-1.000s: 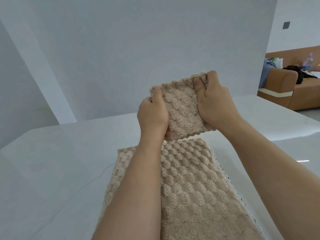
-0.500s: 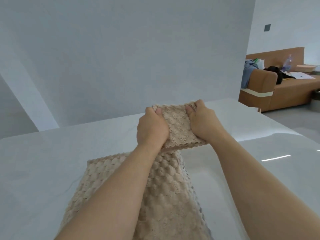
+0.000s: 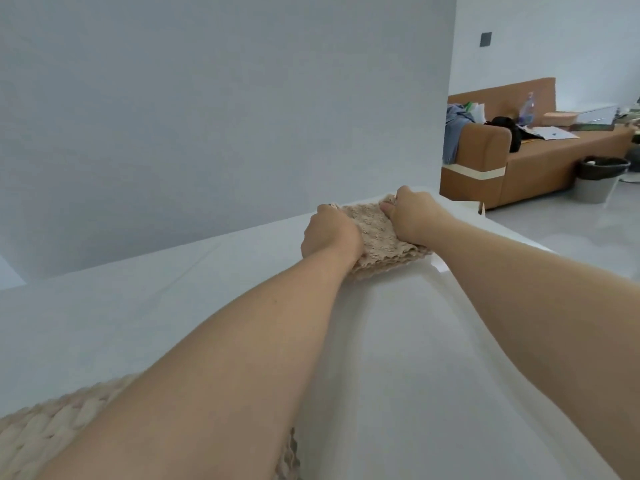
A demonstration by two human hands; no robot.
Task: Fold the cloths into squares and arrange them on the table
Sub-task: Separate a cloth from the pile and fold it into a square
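The left hand [image 3: 330, 235] and right hand [image 3: 415, 216] grip the folded cloth [image 3: 377, 237] on the table [image 3: 415, 341], fingers curled over its far edge. A second cloth [image 3: 34, 434] lies well behind the fingers.

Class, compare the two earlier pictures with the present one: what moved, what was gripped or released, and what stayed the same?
The left hand and right hand carried the folded cloth forward and down, from above the spread cloth to the far side of the table, where it now seems to rest. Nothing was released: both still grip it. The spread cloth stayed at the near edge.
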